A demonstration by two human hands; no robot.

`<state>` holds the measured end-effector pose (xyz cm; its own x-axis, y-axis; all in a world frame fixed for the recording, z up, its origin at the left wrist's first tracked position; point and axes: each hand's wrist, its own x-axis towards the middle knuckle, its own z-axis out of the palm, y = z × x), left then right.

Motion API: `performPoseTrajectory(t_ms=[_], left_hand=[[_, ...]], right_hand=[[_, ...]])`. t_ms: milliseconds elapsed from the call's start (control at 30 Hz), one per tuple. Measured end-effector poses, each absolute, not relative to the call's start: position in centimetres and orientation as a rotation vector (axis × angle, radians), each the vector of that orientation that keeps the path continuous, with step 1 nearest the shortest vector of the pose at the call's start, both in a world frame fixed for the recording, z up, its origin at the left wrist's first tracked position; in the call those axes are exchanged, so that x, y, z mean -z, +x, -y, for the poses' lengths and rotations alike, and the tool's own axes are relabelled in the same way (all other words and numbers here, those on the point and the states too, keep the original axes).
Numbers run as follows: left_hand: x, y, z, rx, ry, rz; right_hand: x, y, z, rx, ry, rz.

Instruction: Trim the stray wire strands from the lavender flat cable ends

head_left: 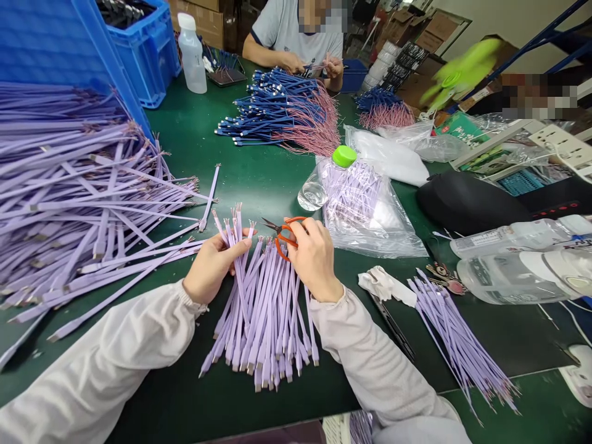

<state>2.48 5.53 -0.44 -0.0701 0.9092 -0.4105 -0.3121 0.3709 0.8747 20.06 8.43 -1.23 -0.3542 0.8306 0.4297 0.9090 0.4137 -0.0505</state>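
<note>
Several flat purple USB cables point(239, 265) are pinched in my left hand point(210, 262), their stripped wire ends pointing up and away from me. My right hand point(313, 254) grips a pair of orange-handled scissors point(280, 234), with the dark blades directed left toward those wire ends. Below and between both hands, a fanned pile of purple cables point(266, 320) lies on the dark mat, connector ends toward me. Farther left is a large heap of loose purple cables point(92, 191), and one single cable point(211, 196) rests apart from it.
Beyond stands a blue-and-pink cable pile point(287, 114), where a person point(300, 43) works with both hands. At right are a clear plastic bag point(370, 209), a green-capped bottle point(345, 157), a tied cable bundle point(462, 339), black tweezers point(393, 327) and clear bottles point(522, 271). Blue crates point(148, 55) stand left.
</note>
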Motion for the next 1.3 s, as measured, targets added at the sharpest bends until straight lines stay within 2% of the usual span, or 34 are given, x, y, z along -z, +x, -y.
performPoseTrajectory(t_ms=[267, 1067, 1167, 1300], left_hand=[[0.27, 2.46, -5.58, -1.102, 0.615, -1.247], [0.48, 2.60, -5.51, -1.073, 0.685, -1.289], [0.46, 2.56, -5.44, -1.058, 0.684, -1.280], [0.45, 2.46, -5.41, -1.023, 0.669, -1.228]], right_hand=[[1.21, 20.00, -8.67, 0.166, -1.383, 2.330], [0.92, 20.86, -8.74, 0.202, -1.435, 2.366], [1.05, 20.68, -8.82, 0.110, -1.433, 2.239], [0.97, 20.03, -8.96, -0.222, -1.322, 2.056]])
